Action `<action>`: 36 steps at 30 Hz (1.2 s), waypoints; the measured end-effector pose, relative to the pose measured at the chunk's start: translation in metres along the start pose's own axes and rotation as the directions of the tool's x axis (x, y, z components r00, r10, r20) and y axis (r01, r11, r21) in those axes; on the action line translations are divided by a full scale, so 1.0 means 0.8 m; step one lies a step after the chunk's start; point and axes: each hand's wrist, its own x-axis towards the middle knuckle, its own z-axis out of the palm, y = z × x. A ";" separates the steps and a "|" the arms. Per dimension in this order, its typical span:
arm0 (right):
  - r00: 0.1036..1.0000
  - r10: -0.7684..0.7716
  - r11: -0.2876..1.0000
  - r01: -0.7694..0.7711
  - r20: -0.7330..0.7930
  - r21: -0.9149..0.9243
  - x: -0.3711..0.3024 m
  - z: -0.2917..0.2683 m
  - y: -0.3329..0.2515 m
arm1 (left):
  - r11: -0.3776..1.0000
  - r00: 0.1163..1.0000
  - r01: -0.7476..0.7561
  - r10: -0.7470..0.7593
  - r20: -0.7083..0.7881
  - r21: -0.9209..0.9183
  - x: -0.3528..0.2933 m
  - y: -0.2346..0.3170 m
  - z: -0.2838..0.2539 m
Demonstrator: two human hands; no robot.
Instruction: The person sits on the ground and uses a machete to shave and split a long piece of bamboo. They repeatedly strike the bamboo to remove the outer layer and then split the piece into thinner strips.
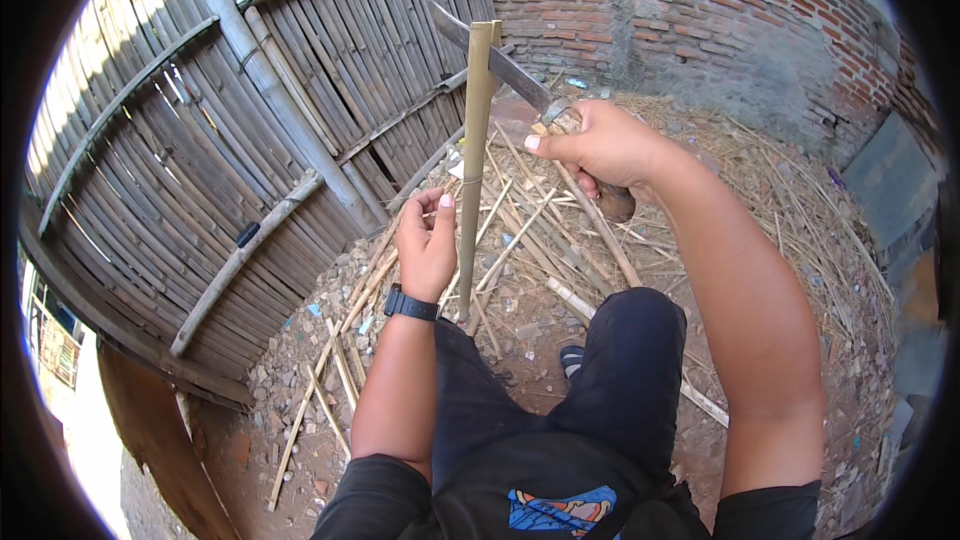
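A tall split bamboo pole (472, 155) stands upright in front of me, its foot near my left knee. A curved sickle-like blade (520, 80) is lodged across the split near the pole's top, its tip sticking out on the left. My right hand (612, 148) is closed round the sickle's wooden handle (616, 203), thumb along the top. Just left of the pole, my left hand (427, 245) is loosely curled with its thumb raised. It seems slightly apart from the bamboo and shows nothing held. A thin band (470, 180) circles the pole beside it.
Bamboo strips and sticks (540, 220) litter the stony ground, with dry straw (790, 210) to the right. A bamboo slat fence (180, 150) rises on the left and a brick wall (720, 20) at the back. Grey sheets (890, 180) lean at the right.
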 end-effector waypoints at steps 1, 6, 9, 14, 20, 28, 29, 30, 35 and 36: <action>0.998 -0.069 0.992 0.067 0.009 0.105 -0.003 0.005 0.005 | 1.000 0.999 0.016 -0.016 0.045 0.014 -0.007 -0.003 -0.002; 0.992 -0.108 0.968 0.120 -0.064 0.220 -0.007 0.024 0.005 | 0.968 0.995 0.007 -0.030 0.090 0.252 -0.014 -0.032 -0.015; 0.985 -0.042 0.999 0.036 -0.167 -0.040 -0.003 0.027 -0.004 | 0.902 0.985 -0.086 0.012 0.174 0.424 0.000 -0.056 -0.007; 0.993 0.007 0.997 0.002 -0.120 0.076 0.012 0.028 0.007 | 0.933 0.977 -0.020 -0.058 0.203 0.361 -0.002 -0.089 0.007; 0.984 0.121 0.955 -0.150 0.128 0.256 0.027 0.006 -0.001 | 0.932 0.986 -0.021 -0.041 0.162 0.361 -0.011 -0.118 0.014; 0.931 -0.103 0.916 -0.049 -0.351 -0.399 0.053 0.019 0.040 | 0.957 0.998 -0.037 0.019 0.066 0.286 0.015 -0.074 -0.014; 0.945 -0.038 0.941 -0.075 -0.324 -0.329 0.049 0.018 0.038 | 0.970 0.999 -0.032 0.022 0.047 0.240 0.020 -0.065 -0.018; 0.956 0.021 0.961 -0.100 -0.292 -0.256 0.047 0.016 0.037 | 0.980 0.999 -0.034 0.030 0.026 0.196 0.026 -0.053 -0.023; 0.983 0.177 0.975 -0.181 -0.041 -0.128 0.059 0.025 0.065 | 0.986 0.985 -0.141 0.148 -0.089 0.087 0.047 -0.003 -0.041; 0.980 0.197 0.980 -0.198 -0.042 -0.035 0.057 0.026 0.070 | 0.986 0.983 -0.143 0.151 -0.100 0.084 0.047 0.009 -0.042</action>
